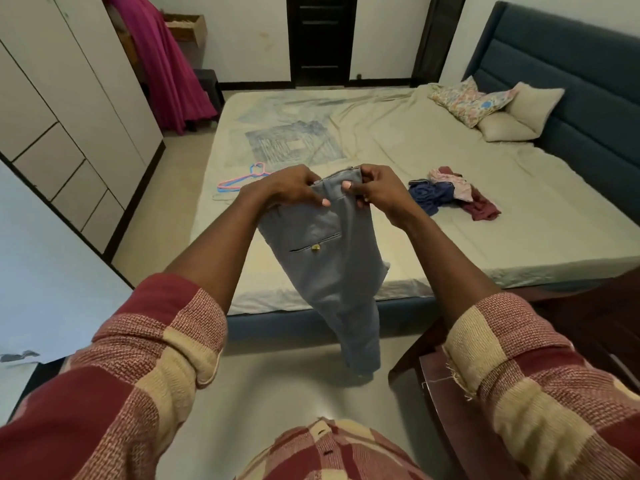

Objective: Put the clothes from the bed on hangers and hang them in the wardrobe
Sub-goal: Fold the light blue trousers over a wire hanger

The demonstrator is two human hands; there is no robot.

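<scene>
Grey-blue trousers (329, 268) hang in front of me, held up by the waistband above the foot of the bed (433, 237). My left hand (287, 190) grips the waistband's left side and my right hand (375, 188) pinches its right side. One back pocket with a gold button faces me, and the legs dangle folded together toward the floor. Pink and blue hangers (242, 180) lie on the sheet just left of my left hand. A small pile of clothes (450, 195), blue, pink and maroon, rests on the bed to the right of my right hand.
The beige wardrobe (69, 133) with shut doors and drawers lines the left wall. A magenta garment (162, 57) hangs beyond it. Pillows (491, 105) lie by the blue headboard. A dark wooden piece of furniture (588, 334) stands at my right. A dark door (320, 39) is at the back.
</scene>
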